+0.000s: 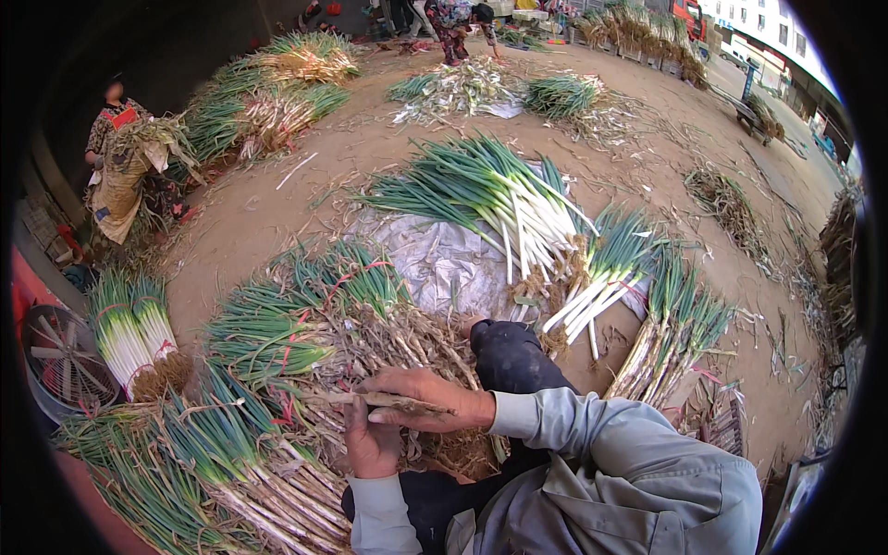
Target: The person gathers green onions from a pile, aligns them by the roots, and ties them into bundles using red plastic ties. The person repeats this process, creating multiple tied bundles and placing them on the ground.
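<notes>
My right hand [433,399] grips an unpeeled, brownish green onion stalk [409,402] between thumb and fingers. The thumb of my left hand [372,440] touches that stalk near its middle; the fingers of this hand are partly hidden. Under both hands spreads a pile of unpeeled green onions [409,340] with dry outer leaves, some tied with red ties. Beyond my knee, clean white-stemmed green onions [520,215] lie fanned on a pale plastic sheet [444,260]. A smaller clean bunch [600,281] rests to their right, beside unpeeled bundles [659,333].
At the left stand a round metal fan [69,361] and tied clean bundles [135,340]. More unpeeled onions [243,479] lie lower left. One person [125,139] carries a sack at upper left; another person [458,28] bends over a far heap of leaves [472,87].
</notes>
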Action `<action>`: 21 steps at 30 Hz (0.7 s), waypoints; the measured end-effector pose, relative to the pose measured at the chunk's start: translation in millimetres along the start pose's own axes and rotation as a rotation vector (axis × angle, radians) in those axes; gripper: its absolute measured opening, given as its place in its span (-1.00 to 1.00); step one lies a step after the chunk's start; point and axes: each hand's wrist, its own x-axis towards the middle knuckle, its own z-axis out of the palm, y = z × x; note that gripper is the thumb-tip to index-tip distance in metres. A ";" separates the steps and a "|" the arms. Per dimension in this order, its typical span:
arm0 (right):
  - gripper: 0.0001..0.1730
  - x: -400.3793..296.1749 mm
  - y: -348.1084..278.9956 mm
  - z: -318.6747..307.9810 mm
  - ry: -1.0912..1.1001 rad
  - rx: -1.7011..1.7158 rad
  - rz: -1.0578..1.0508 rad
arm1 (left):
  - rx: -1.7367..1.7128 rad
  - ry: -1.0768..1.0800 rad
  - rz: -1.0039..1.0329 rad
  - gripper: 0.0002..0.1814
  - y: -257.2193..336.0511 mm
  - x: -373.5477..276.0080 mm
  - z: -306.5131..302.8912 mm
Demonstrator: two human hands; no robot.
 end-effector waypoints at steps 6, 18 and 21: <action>-0.66 -25.1 5.7 4.4 0.111 0.076 0.003 | 0.191 -0.067 0.013 -0.58 -4.4 3.2 -18.7; -0.77 -53.1 -34.5 -50.7 0.205 0.300 0.023 | 0.152 0.394 0.282 -0.69 11.0 32.0 -27.7; -0.73 -58.8 -34.4 -53.6 0.239 0.434 0.196 | 0.158 -0.038 0.156 -0.72 15.7 35.2 -55.9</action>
